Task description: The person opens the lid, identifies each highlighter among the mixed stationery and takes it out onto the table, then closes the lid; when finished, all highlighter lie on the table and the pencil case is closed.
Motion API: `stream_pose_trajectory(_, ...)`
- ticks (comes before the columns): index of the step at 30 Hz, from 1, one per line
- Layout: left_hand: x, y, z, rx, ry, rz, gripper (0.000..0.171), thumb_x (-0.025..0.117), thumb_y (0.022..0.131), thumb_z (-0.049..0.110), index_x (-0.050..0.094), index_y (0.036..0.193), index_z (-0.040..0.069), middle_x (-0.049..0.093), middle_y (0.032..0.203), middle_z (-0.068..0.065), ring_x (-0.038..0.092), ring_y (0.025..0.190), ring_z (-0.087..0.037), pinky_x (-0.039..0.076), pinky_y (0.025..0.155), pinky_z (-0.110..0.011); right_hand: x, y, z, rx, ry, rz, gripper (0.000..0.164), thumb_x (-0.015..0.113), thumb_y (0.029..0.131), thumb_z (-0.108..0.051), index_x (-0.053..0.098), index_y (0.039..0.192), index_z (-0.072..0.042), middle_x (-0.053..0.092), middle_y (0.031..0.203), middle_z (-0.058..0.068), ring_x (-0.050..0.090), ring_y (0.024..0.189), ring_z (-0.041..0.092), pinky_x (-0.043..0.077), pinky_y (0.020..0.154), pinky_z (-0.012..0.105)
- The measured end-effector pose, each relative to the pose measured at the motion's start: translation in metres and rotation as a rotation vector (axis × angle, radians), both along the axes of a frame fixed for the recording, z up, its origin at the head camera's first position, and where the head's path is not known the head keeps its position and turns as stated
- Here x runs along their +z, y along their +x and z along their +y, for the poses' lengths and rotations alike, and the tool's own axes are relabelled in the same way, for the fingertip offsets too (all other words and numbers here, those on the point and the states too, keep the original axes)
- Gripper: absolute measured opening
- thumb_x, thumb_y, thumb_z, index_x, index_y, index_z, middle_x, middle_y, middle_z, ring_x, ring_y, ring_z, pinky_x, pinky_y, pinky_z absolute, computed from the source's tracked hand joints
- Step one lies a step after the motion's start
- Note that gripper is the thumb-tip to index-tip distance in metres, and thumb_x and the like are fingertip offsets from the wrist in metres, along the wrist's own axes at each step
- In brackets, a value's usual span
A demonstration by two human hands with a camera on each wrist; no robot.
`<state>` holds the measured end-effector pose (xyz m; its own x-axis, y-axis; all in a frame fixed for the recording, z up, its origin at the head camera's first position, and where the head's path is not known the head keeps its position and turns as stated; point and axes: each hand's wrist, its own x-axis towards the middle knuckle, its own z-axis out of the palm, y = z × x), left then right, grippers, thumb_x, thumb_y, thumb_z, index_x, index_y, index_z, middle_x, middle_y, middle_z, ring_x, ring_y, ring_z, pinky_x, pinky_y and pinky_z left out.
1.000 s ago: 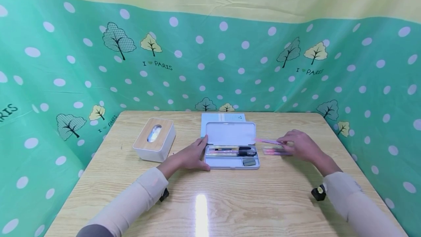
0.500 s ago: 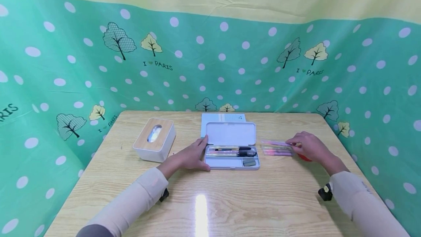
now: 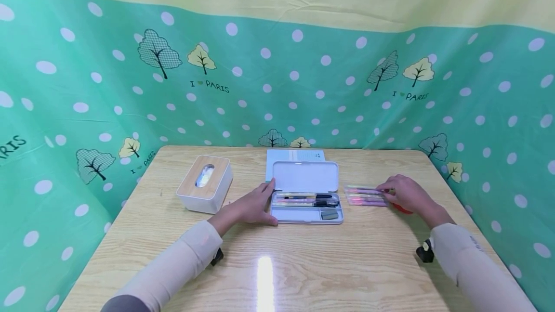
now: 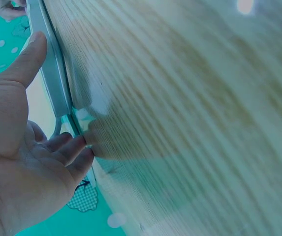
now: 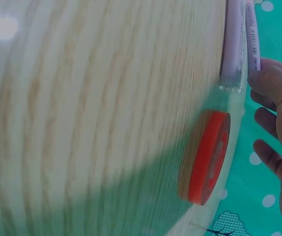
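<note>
In the head view my left hand point(image 3: 257, 204) rests against the left side of an open white pencil case point(image 3: 295, 221). Its thumb is near the front corner in the left wrist view, the other fingers toward the hinge. Pens point(image 3: 303, 201) and a grey eraser point(image 3: 329, 214) lie inside the case. My right hand point(image 3: 406, 192) is at the right end of a clear plastic tray point(image 3: 352, 188) of pink and purple pens. In the right wrist view, thumb and fingers pinch the end of a pale purple pen point(image 5: 252, 37), beside the tray's end.
A red tape roll point(image 5: 209, 157) lies just under and right of my right hand. Behind the pencil case is a light blue booklet point(image 3: 295, 155). A tissue box point(image 3: 204, 184) with a wooden lid stands at the left. A green patterned curtain hangs behind the table.
My right hand has moved slightly right and brought the pen from above the table down over the clear tray, uncovering the red tape roll. My left hand has stayed by the pencil case.
</note>
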<state>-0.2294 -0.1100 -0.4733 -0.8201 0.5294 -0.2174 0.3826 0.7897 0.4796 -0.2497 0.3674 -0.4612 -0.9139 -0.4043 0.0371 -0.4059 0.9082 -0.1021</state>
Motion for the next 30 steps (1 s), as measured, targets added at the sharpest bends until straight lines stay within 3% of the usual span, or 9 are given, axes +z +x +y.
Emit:
stream_pose_trajectory(16, 0.003, 0.002, 0.0, 0.0, 0.005, -0.006, 0.127, 0.08, 0.081, 0.059, -0.003, 0.165, 0.011, 0.016, 0.17, -0.019, 0.026, 0.155, -0.035, 0.03, 0.126, -0.046, -0.002, -0.003, 0.0, -0.084, 0.004, -0.067, 0.021, 0.076, 0.092, -0.018, 0.079, 0.111, -0.012, 0.075, 0.109, 0.014, 0.067, 0.105, 0.037, 0.056, 0.095, 0.057)
stream_pose_trajectory(30, 0.002, 0.001, 0.0, 0.003, -0.014, 0.002, 0.128, 0.08, 0.08, 0.06, -0.003, 0.165, 0.011, 0.015, 0.17, -0.021, 0.024, 0.155, -0.036, 0.029, 0.126, -0.046, 0.014, 0.002, -0.013, -0.051, -0.024, -0.023, 0.022, 0.075, 0.093, -0.019, 0.078, 0.112, -0.011, 0.075, 0.11, 0.013, 0.067, 0.107, 0.036, 0.055, 0.096, 0.057)
